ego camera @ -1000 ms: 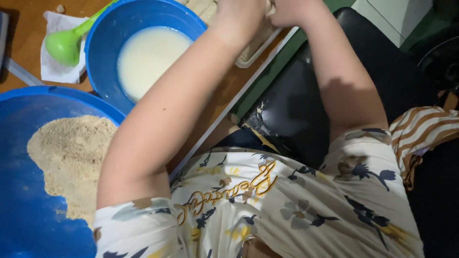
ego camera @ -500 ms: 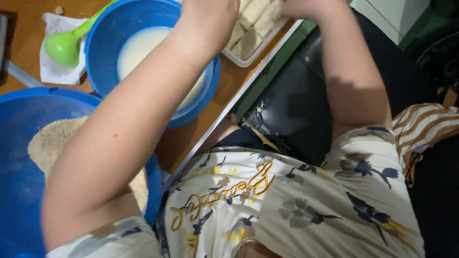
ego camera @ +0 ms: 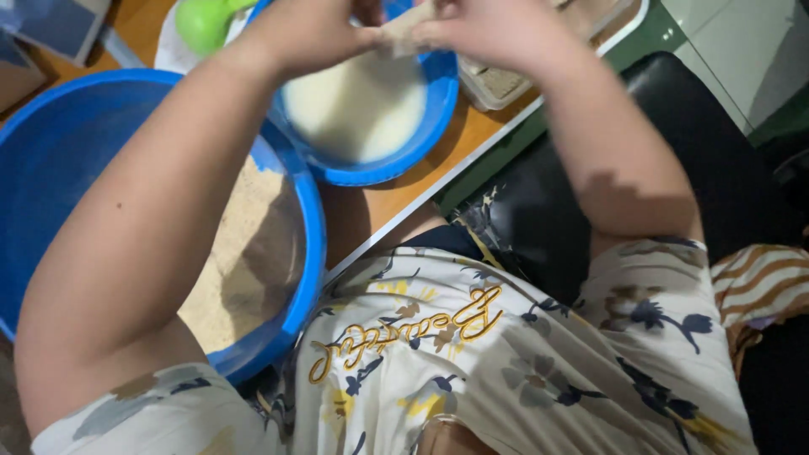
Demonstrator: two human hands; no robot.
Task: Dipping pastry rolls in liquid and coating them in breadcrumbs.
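Both of my hands meet at the top of the view over a blue bowl (ego camera: pixel 421 143) of pale milky liquid (ego camera: pixel 358 109). My left hand (ego camera: pixel 308 29) and my right hand (ego camera: pixel 489 29) pinch a small beige piece of food (ego camera: pixel 403 35) between their fingers, held just above the liquid. A large blue basin (ego camera: pixel 308 253) with tan breadcrumbs (ego camera: pixel 244 270) sits below my left forearm.
A pale tray (ego camera: pixel 506 84) with beige pieces lies right of the bowl on the wooden table (ego camera: pixel 396 202). A green ladle (ego camera: pixel 202 21) rests on a white cloth at the top left. A black chair seat (ego camera: pixel 666 109) is on the right.
The view has shifted so the bowl and basin sit further right and lower. My hands have come together over the bowl, now holding the beige piece.
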